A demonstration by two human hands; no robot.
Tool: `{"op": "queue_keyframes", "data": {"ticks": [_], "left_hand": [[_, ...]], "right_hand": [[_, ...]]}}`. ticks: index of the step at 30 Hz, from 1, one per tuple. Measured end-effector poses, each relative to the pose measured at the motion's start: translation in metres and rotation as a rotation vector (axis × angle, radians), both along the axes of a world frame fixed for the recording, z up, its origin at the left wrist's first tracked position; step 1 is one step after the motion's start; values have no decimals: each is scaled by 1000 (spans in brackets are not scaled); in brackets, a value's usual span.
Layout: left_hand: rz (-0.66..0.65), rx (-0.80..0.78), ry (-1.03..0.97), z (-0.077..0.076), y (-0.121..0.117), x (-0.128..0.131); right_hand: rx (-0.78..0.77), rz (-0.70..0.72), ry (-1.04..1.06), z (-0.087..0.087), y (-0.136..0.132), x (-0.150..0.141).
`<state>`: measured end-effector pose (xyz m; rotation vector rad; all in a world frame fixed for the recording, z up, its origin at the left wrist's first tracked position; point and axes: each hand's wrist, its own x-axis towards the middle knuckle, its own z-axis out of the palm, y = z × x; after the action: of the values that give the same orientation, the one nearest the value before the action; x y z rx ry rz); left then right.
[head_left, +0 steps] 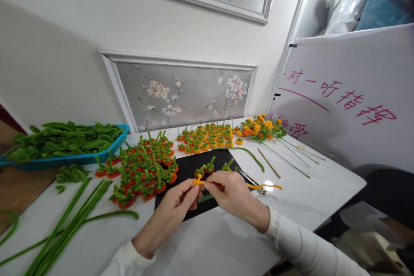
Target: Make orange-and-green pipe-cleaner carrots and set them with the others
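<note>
Over the front of a black mat (184,164), an orange pipe cleaner (198,180) is pinched between my two hands, with a small bent shape at its left end. My left hand (176,200) grips it near that bent end. Closed on the strand just to the right is my right hand (231,194); the tail of the pipe cleaner extends past it over the table. A few green pipe cleaner pieces (209,165) stand on the mat behind my hands. Scissors (252,181) lie beside my right hand, partly hidden by it.
Many small orange-red pieces with green stems (147,172) crowd the left; yellow-orange ones (203,140) stand behind. A blue tray (110,151) holds green leaf shapes. Long green pipe cleaners (74,220) lie front left. Yellow flowers (258,126) and a thin stick (269,163) lie right.
</note>
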<state>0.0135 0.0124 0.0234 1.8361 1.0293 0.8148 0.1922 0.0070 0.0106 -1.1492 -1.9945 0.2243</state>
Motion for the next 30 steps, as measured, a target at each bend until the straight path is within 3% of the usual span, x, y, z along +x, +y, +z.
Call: {"op": "queue_keyframes", "data": {"ticks": [5, 12, 16, 20, 25, 30], "left_hand": [[45, -86, -15, -1, 0, 1], [22, -117, -30, 2, -3, 2], [12, -193, -87, 7, -6, 4], [-32, -310, -146, 11, -9, 6], [-72, -464, -288, 12, -12, 4], [-130, -533, -380, 9, -11, 1]], "right_hand": [[-14, 31, 42, -1, 1, 0], [-205, 223, 468, -12, 8, -9], [-106, 228, 535, -14, 7, -12], [79, 180, 421, -11, 3, -12], [391, 104, 7, -9, -2, -5], [507, 33, -300, -10, -6, 4]]}}
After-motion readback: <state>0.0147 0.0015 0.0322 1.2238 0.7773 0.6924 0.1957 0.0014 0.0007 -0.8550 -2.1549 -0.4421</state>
